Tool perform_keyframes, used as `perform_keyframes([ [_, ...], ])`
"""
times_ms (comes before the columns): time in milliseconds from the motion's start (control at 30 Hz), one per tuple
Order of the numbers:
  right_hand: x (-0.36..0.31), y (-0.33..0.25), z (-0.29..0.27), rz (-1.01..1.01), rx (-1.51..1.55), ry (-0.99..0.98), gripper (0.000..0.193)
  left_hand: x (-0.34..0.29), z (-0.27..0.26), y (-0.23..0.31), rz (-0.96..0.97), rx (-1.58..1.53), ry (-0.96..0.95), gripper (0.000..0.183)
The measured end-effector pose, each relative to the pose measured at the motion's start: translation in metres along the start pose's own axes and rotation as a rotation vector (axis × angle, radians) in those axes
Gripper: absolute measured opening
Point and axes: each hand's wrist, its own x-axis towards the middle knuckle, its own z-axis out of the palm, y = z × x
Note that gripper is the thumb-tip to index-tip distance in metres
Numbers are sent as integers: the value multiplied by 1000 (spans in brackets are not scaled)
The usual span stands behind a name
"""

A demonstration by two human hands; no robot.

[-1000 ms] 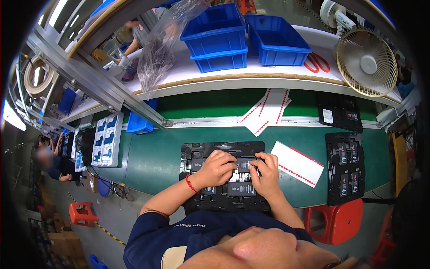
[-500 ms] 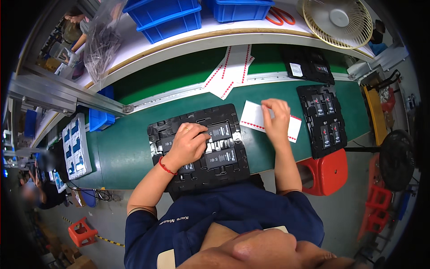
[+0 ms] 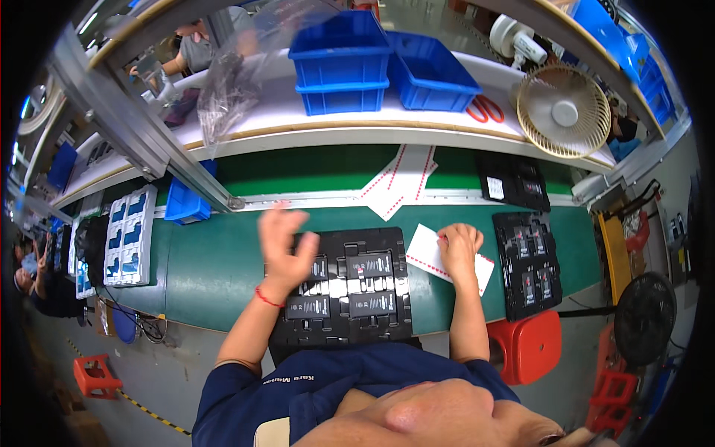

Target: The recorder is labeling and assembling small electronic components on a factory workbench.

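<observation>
A black plastic tray [image 3: 341, 328] lies in front of me with several flat black phone batteries in its slots, among them a battery [image 3: 372, 304] at the lower right. My left hand [image 3: 285, 246] is raised over the tray's far left corner, fingers apart and holding nothing I can see. To the right of the tray is a white sheet of stickers [image 3: 425, 245] edged with small red tabs. My right hand [image 3: 462, 252] is on this sheet, fingers curled together; what they pinch, if anything, is hidden.
A second tray of batteries [image 3: 527, 267] lies at the right, with another black tray [image 3: 514, 183] behind it. More red-edged sheets [image 3: 398, 182] lie at the back. Blue bins [image 3: 342, 67], red-handled scissors [image 3: 485, 109] and a fan [image 3: 564, 112] occupy the shelf. A white tray [image 3: 130, 237] is at left.
My left hand has lifted off the batteries toward the tray's far left corner and spread its fingers. My right hand has come down onto the sticker sheet. The view has tilted up.
</observation>
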Motion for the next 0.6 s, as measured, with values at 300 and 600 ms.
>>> perform_keyframes([
  [300,2,-12,4,-122,53,77,2,-4,-145,-55,-463,-173,1075,14],
  [600,-27,-33,-15,-33,254,9,8,-52,-16,78,68,-297,-592,17],
])
